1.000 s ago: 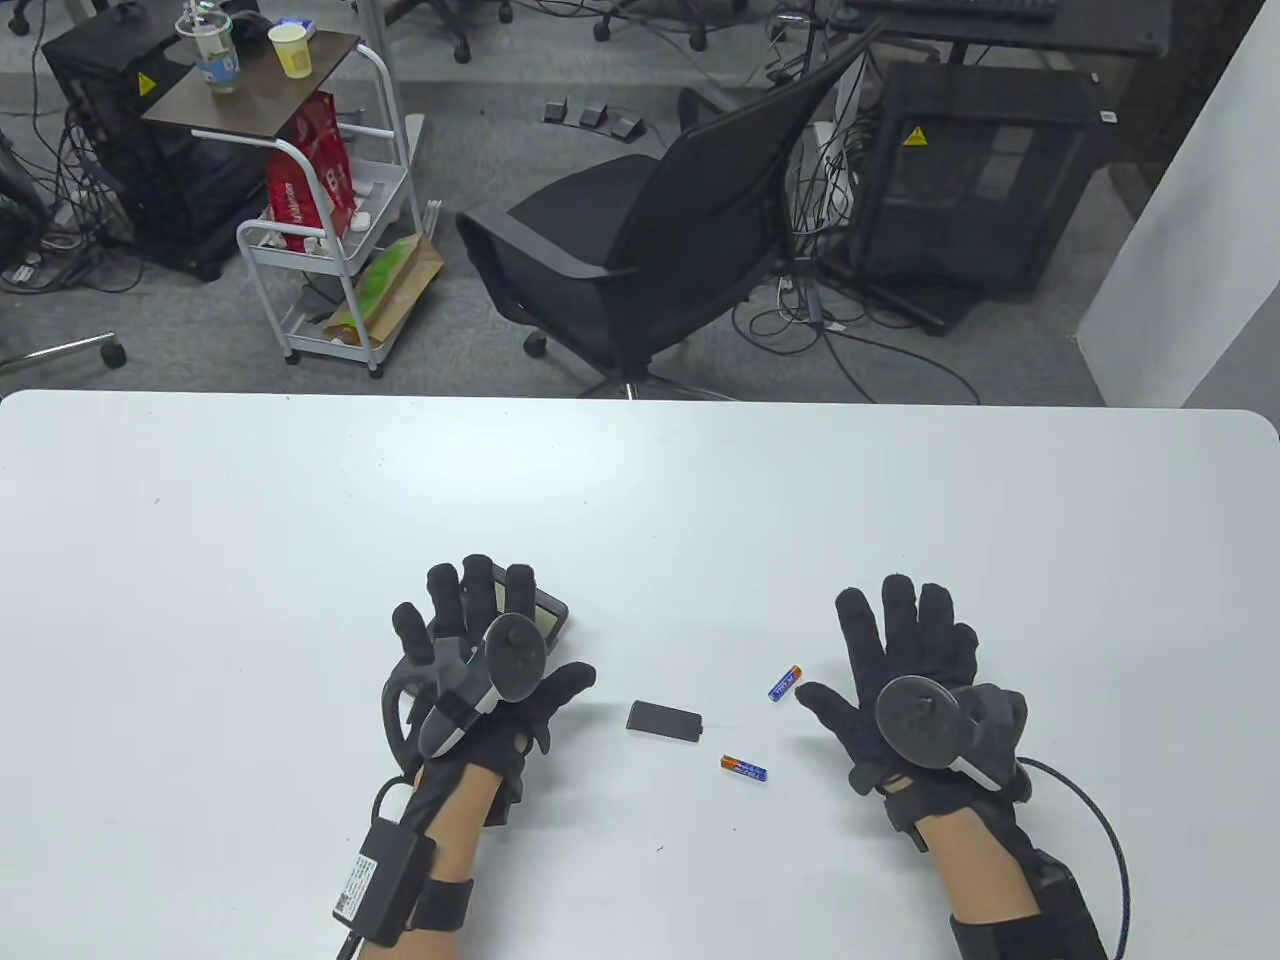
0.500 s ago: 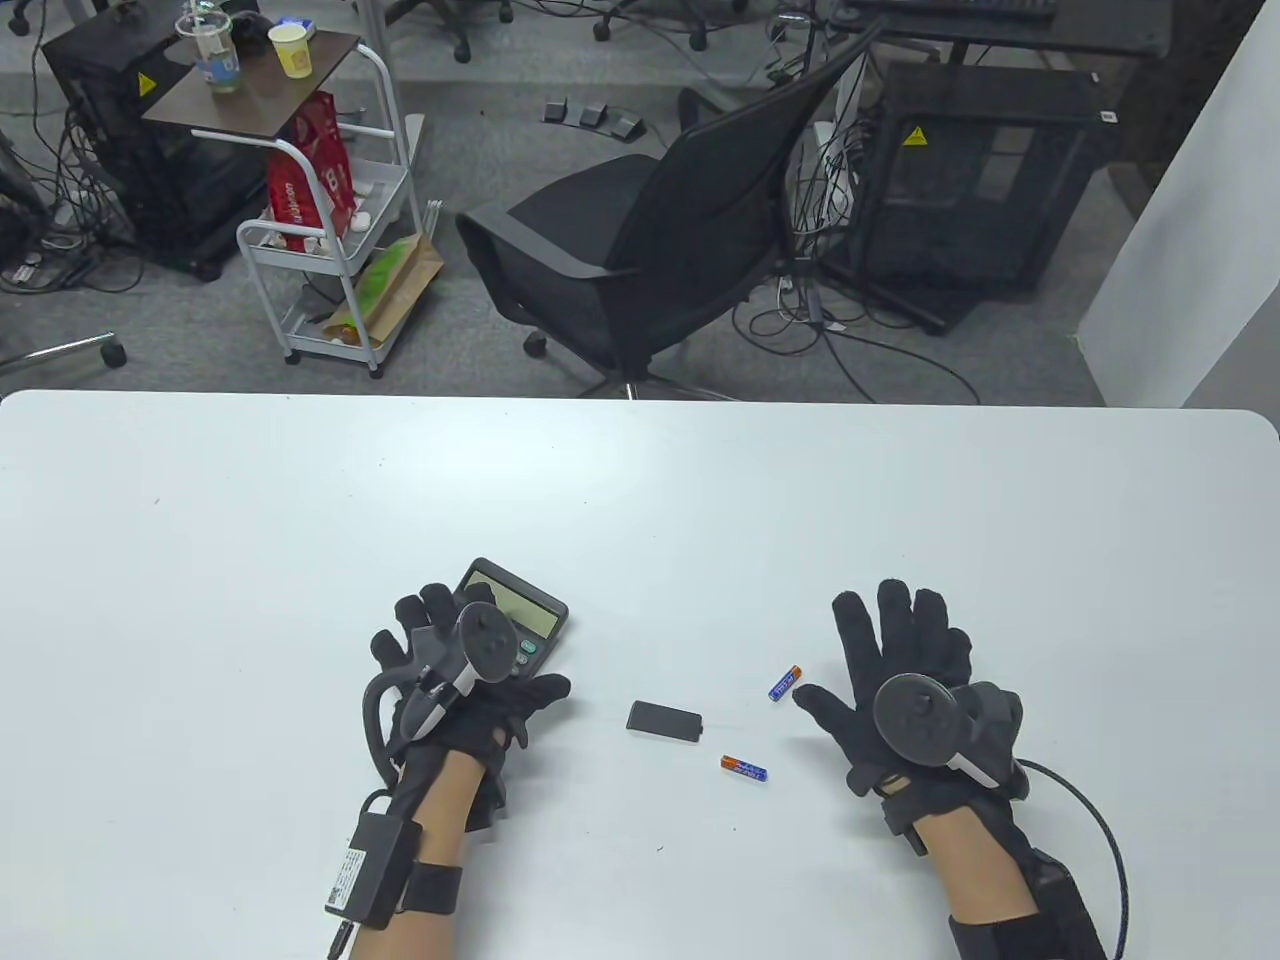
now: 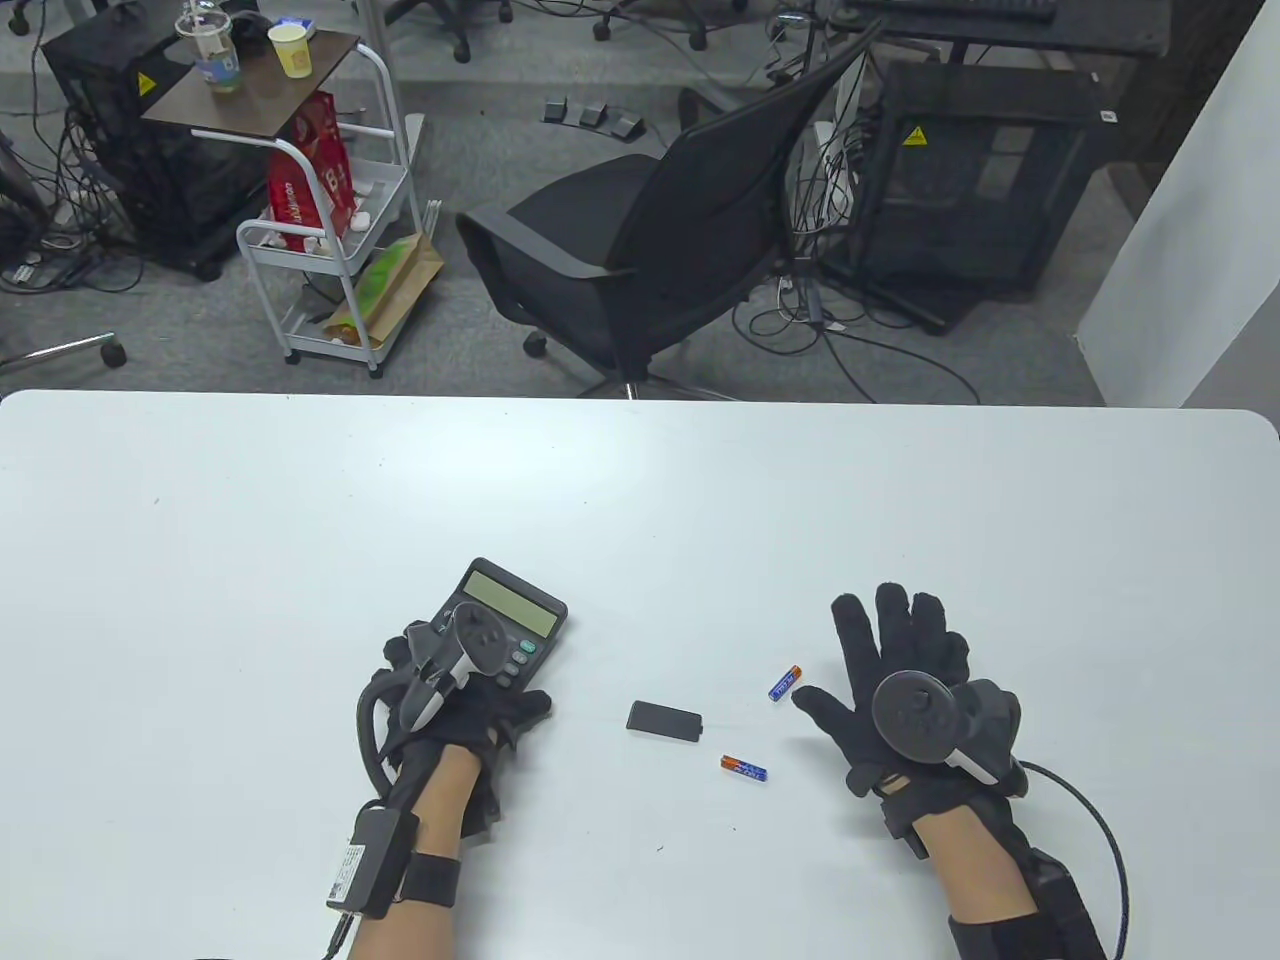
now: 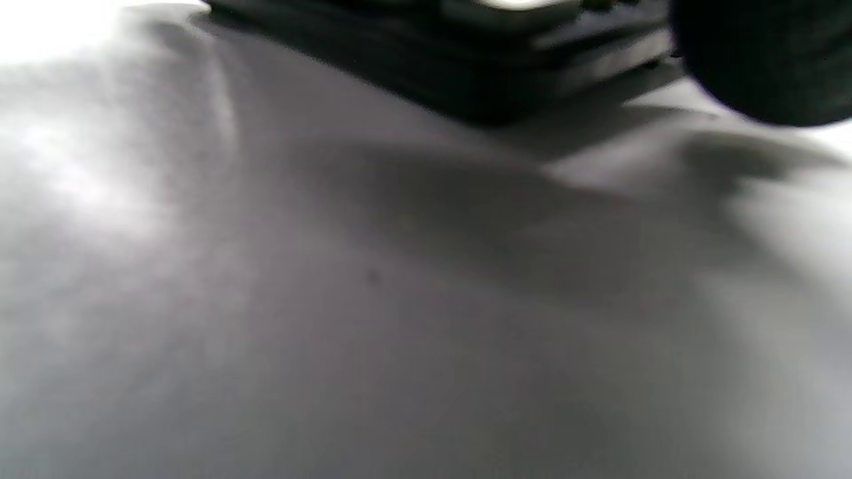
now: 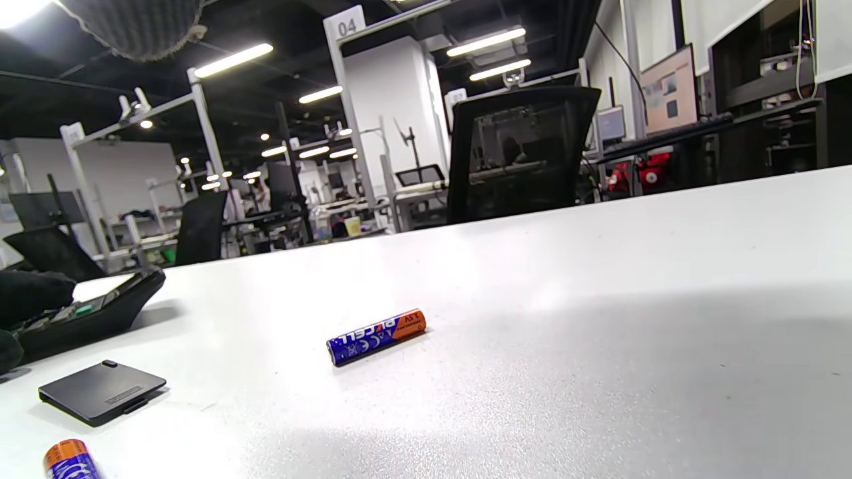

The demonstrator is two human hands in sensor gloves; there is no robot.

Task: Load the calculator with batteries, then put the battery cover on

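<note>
— What do we have on the white bench point(image 3: 640, 480), largest first?

— The calculator point(image 3: 505, 620), keys and display up, near the front edge left of centre. Our left hand point(image 3: 450, 690) grips its near end, fingers curled around the left side and thumb along the right. From the right wrist view its far end is tilted up off the bench.

— And our right hand point(image 3: 900, 680)?

— It lies flat and spread on the bench, right of centre, holding nothing.

— The smaller parts?

— The battery cover point(image 3: 664, 720) lies flat between our hands, apart from both. One battery point(image 3: 785, 682) lies just beside our right thumb; whether they touch we cannot tell. The other battery point(image 3: 744, 768) lies nearer the front edge, close to the cover.

— Do the wrist views add anything?

— The right one shows the first battery's blue-and-orange label; the second is cut off at the corner. The left one is blurred: only bench surface, the calculator's dark edge and a fingertip point(image 4: 765, 60). The battery compartment is on the underside, so we cannot see inside it.
</note>
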